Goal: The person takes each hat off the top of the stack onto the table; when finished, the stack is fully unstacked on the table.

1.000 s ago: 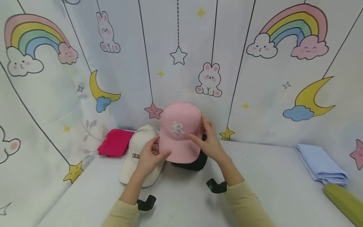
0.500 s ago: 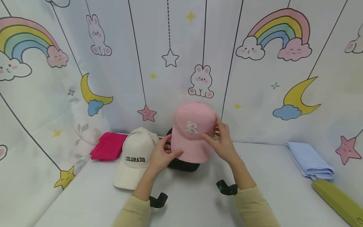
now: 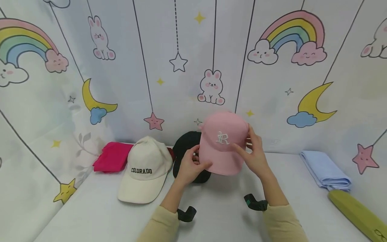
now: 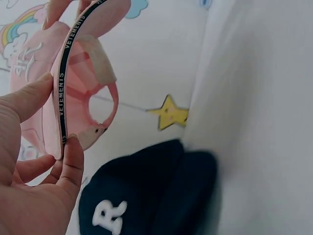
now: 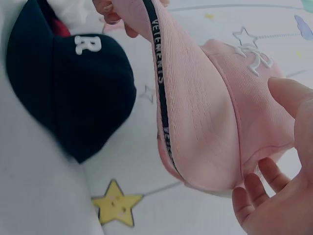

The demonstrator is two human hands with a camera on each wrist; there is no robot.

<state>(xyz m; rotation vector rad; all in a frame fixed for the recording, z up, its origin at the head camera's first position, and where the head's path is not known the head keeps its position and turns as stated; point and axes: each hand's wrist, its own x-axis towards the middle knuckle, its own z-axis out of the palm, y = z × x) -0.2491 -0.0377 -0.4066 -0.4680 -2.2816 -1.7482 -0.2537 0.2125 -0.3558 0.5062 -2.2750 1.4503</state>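
Head view: the pink cap [image 3: 223, 153] is held up over the back half of the tabletop [image 3: 90, 215], crown up, brim slanting down toward the person. The left hand [image 3: 191, 166] pinches the brim's left side; the right hand [image 3: 255, 155] grips the crown's right. Nearest, partly behind the left hand, is the black cap [image 3: 185, 146], then the white cap [image 3: 146, 164] and red cloth [image 3: 112, 157] toward the back left corner. The blue cloth [image 3: 328, 169] and green thing [image 3: 356, 211] (well apart) lie by the right edge.

Left wrist view: thumb and fingers close on the brim, black cap below.

Right wrist view: thumb on the crown, fingers curled at its side.
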